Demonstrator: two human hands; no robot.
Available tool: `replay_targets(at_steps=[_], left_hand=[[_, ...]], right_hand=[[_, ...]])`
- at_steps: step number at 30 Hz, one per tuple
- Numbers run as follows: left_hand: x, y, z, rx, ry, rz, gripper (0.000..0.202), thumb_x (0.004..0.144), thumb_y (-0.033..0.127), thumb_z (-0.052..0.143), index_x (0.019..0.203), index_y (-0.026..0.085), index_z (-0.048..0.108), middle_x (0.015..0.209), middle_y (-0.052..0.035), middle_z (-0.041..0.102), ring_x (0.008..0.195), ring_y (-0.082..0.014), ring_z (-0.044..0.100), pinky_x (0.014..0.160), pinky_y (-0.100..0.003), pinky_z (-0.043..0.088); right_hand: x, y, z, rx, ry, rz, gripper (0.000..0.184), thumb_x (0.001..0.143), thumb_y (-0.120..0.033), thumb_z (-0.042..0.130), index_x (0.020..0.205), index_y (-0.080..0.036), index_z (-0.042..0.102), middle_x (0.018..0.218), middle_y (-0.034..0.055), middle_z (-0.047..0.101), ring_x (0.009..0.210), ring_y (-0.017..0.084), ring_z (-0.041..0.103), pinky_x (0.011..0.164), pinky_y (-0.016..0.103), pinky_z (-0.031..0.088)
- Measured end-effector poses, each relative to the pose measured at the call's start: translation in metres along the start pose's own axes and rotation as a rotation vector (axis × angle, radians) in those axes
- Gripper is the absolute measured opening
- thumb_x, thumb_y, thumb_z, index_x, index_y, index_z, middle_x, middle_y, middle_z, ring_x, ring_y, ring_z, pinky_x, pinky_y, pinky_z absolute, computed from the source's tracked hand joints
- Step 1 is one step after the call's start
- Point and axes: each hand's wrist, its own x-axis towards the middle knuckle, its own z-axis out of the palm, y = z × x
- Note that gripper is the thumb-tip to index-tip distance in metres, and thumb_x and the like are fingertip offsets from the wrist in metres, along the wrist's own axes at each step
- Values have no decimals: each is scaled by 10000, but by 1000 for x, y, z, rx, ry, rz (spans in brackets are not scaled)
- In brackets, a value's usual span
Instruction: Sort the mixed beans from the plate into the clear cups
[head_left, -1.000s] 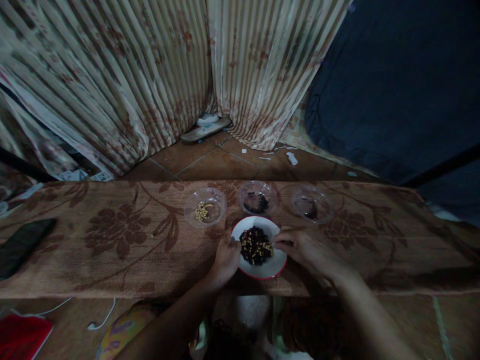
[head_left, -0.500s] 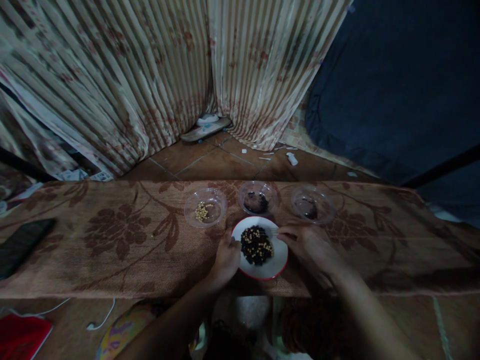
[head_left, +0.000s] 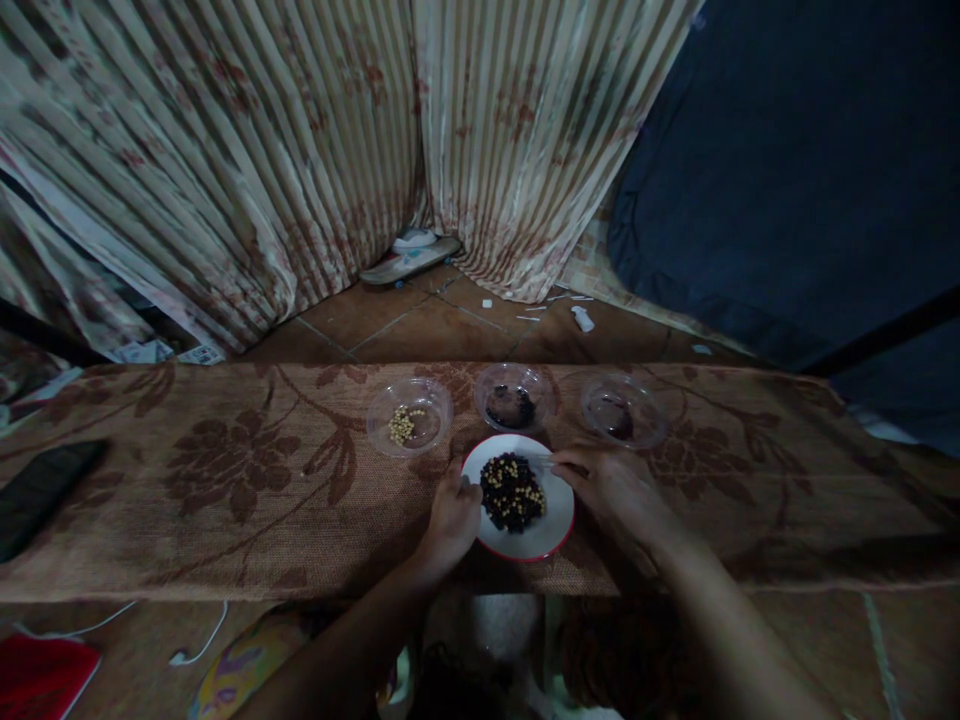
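Observation:
My left hand (head_left: 454, 510) grips the left edge of a white plate (head_left: 559, 515) with a red rim, thumb over the rim. On the plate lies a heap of dark bits mixed with small yellow beans (head_left: 513, 492). My right hand (head_left: 611, 490) is closed around the handle of a thin fork (head_left: 541, 460), held low over the plate's upper right; its tip is at the heap's edge. Behind the plate stand three clear plastic bowls: the left bowl (head_left: 439, 428) has yellow beans, the middle bowl (head_left: 514, 408) dark bits, the right bowl (head_left: 645, 420) a little dark stuff.
A brown flowered cloth (head_left: 315, 520) covers the narrow table. A dark phone (head_left: 49, 490) lies at its left end. Beyond are striped curtains (head_left: 337, 130), a skateboard (head_left: 411, 262) on the tiled floor, and white scraps (head_left: 581, 318). A white cable (head_left: 202, 640) trails at lower left.
The fork in my right hand has shifted slightly at the heap's upper right edge. My left hand stays on the plate's edge, and the bowls have not moved.

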Motion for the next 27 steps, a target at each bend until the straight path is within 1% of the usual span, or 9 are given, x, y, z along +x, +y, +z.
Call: replay_targets(at_steps=[5, 10, 12, 16, 19, 23, 27], left_hand=[[-1, 1, -1, 3, -27, -25, 473, 670, 117, 451, 1133, 131, 551, 848, -60, 670, 756, -171, 598, 717, -273, 471], [1, 1, 0, 3, -43, 5, 469, 656, 103, 437, 1111, 123, 548, 816, -51, 663, 778, -169, 588, 752, -274, 456], [2, 1, 1, 16, -33, 15, 480, 657, 105, 437, 1127, 113, 536, 818, -54, 658, 780, -170, 582, 756, -277, 452], [3, -1, 1, 27, -50, 5, 477, 664, 102, 420, 1128, 101, 533, 809, -55, 648, 768, -169, 576, 742, -274, 450], [3, -2, 1, 11, -41, 10, 473, 659, 94, 423, 1118, 104, 540, 794, -47, 648, 751, -164, 579, 730, -266, 451], [3, -1, 0, -21, -49, 15, 462, 655, 88, 436, 1101, 119, 551, 734, -24, 649, 680, -152, 581, 680, -259, 458], [3, -1, -1, -18, -36, 0, 429, 655, 85, 440, 1060, 123, 575, 732, -23, 651, 702, -157, 592, 701, -270, 465]], right_hand=[[1, -1, 0, -5, -5, -11, 222, 851, -336, 489, 895, -271, 696, 868, 8, 691, 782, 163, 616, 694, 263, 422], [1, -2, -3, 47, -30, -9, 219, 857, -337, 487, 873, -264, 692, 874, 4, 688, 776, 159, 616, 724, 268, 428], [0, -2, -6, 71, -16, 5, 220, 853, -345, 491, 868, -262, 695, 874, 7, 690, 776, 162, 617, 720, 270, 434], [0, 0, -9, 176, 52, 43, 218, 843, -357, 503, 874, -263, 698, 899, 5, 697, 804, 168, 625, 699, 263, 453], [5, 5, -7, 240, 151, 101, 201, 827, -354, 528, 875, -258, 698, 909, -1, 701, 817, 166, 634, 715, 261, 466], [21, 12, -1, 203, 284, 150, 208, 821, -356, 533, 880, -244, 699, 930, 10, 703, 837, 182, 638, 769, 287, 469], [34, 15, 4, 116, 319, 189, 204, 813, -342, 533, 871, -245, 704, 901, 18, 710, 803, 199, 641, 733, 303, 474]])
